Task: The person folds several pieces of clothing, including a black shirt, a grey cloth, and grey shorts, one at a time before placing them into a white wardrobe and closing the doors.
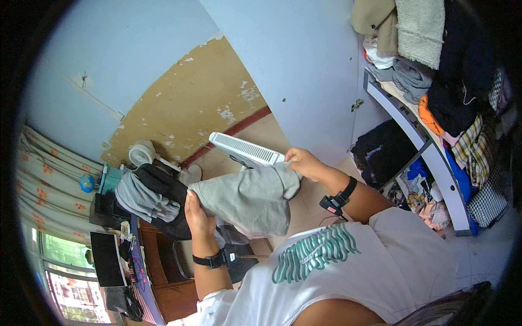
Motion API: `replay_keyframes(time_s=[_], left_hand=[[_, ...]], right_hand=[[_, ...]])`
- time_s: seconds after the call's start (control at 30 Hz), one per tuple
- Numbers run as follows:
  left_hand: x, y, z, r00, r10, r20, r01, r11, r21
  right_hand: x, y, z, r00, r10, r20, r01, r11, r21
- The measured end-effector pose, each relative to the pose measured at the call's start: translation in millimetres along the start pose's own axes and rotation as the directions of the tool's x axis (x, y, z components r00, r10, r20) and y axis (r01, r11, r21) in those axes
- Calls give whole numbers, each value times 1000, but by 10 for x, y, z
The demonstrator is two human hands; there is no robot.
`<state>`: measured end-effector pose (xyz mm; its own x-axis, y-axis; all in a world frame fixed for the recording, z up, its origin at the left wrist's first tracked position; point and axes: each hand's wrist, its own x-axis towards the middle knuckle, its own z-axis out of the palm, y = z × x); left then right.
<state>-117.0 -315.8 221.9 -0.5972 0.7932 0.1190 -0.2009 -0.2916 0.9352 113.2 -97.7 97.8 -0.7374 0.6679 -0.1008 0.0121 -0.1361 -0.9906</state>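
Note:
A light grey cloth garment [248,199] is stretched between my two hands, its lower part hanging in loose folds. My left hand [199,216] grips its left edge with the thumb on top. At the upper right corner, the fingertips of my right hand [304,163] pinch the cloth. What kind of garment it is cannot be told from this side. Just beyond the right-hand corner stands a white slatted appliance, perhaps a heater [246,148], partly covered by the cloth. Both wrists wear black straps with small devices.
An open wardrobe shelf [424,150] on the right is heaped with clothes. To the left are a chair draped with a grey garment [142,195], a white fan [142,153], a desk [171,297] and a monitor [107,259]. A wardrobe door panel [301,77] stands ahead.

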Motion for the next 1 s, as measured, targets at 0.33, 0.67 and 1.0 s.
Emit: replay_keyframes(time_s=[0.33,0.67,1.0], left_hand=[[-122,-170,-472,988,-64,-143,98,966,240],[-200,-81,-10,997,7,-75,2,993,122],[-142,-342,-576,995,89,-52,-59,903,426]], right_hand=[[79,37,-270,994,-24,107,-89,395,915],[38,346,-129,879,154,452,-445,609,657],[55,93,190,956,-86,281,-64,873,484]])
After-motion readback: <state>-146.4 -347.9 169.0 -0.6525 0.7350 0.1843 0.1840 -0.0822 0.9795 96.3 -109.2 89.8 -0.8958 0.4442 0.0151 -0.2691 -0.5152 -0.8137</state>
